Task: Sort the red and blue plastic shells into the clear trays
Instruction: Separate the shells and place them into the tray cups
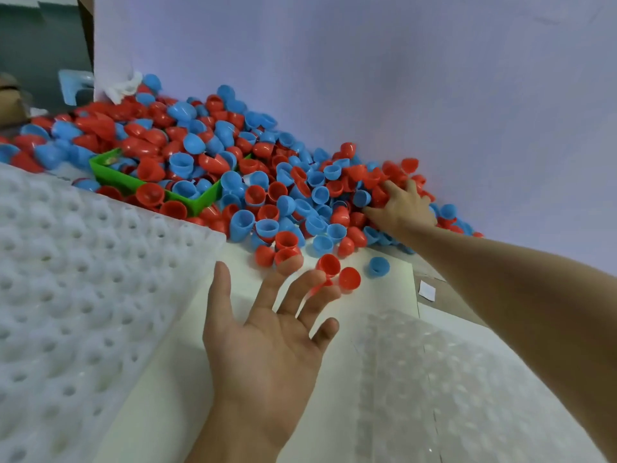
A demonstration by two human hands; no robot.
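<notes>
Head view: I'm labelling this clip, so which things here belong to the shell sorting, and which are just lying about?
Part of the job:
- pile of red and blue shells
- left tray
- right tray
- left hand, open near loose red shells
- right hand, reaching into the pile

Lying about:
- green bin, half buried
- white rag
- paper slip

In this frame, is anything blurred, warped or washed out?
Head view: the left hand is motion-blurred at its fingertips; the right hand in the shell pile is sharper; wide-angle tilt slants the scene; the clear tray nearly vanishes against white; lighting is soft, without hard shadows.
</notes>
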